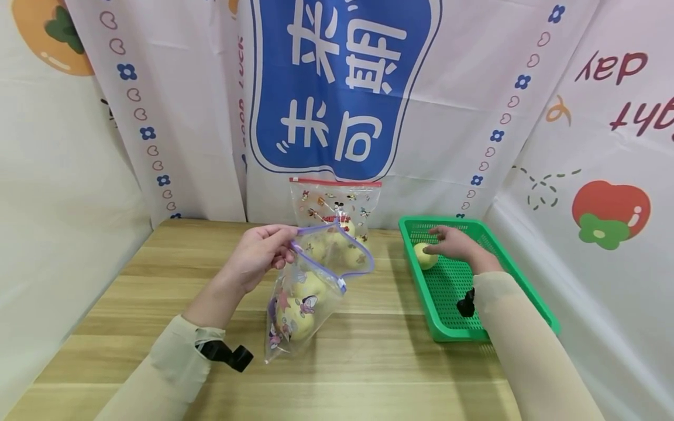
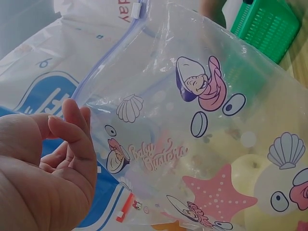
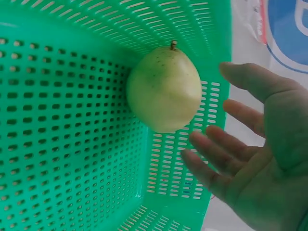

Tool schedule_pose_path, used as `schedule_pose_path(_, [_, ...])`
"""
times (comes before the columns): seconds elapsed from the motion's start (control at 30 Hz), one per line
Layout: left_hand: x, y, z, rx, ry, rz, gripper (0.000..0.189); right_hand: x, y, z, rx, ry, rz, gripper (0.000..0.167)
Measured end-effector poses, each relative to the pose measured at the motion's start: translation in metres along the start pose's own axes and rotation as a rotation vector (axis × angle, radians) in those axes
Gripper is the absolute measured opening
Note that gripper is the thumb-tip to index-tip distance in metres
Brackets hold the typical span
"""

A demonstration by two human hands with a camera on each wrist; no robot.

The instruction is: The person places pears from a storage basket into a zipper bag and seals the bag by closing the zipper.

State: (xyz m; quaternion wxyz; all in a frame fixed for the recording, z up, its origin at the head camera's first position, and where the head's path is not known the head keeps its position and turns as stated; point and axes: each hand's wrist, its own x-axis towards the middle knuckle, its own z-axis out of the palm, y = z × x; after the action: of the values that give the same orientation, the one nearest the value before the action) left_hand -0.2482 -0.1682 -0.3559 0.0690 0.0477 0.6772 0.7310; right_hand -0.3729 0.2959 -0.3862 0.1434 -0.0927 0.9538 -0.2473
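My left hand (image 1: 263, 251) pinches the purple zip rim of a clear zip bag (image 2: 159, 110), printed with shells and a pink starfish. The bag's mouth gapes open, and pale yellow pears (image 1: 295, 316) fill its lower part. Over the green basket (image 1: 439, 333), my right hand (image 1: 455, 242) reaches in with fingers spread. One yellow pear (image 3: 163, 91) with a short stem lies against the basket's wall, and in the right wrist view the fingertips are beside it with a small gap.
A second clear zip bag (image 1: 363, 199) with a red zip stands behind the first, holding more pears. Both bags and the basket are on a wooden table (image 1: 368, 362). Printed white cloth (image 1: 200, 146) hangs at the back and sides.
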Motion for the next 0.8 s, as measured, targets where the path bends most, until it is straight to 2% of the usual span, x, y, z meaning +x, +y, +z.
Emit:
schedule_pose_path(0.17, [0.0, 0.001, 0.001, 0.002, 0.001, -0.002, 0.041, 0.007, -0.002, 0.004, -0.114, -0.09, 0.024, 0.089])
schedule_pose_path(0.3, [0.0, 0.0, 0.0, 0.002, 0.004, 0.0, 0.04, 0.011, -0.006, 0.006, -0.185, -0.15, 0.055, 0.093])
schedule_pose_path(0.6, [-0.001, 0.001, 0.0, 0.004, -0.006, -0.003, 0.042, 0.017, -0.009, 0.011, -0.186, -0.188, 0.067, 0.087])
schedule_pose_path(0.8, [0.0, 0.001, 0.0, 0.006, -0.008, 0.0, 0.042, 0.022, -0.003, 0.013, -0.183, -0.159, 0.038, 0.074])
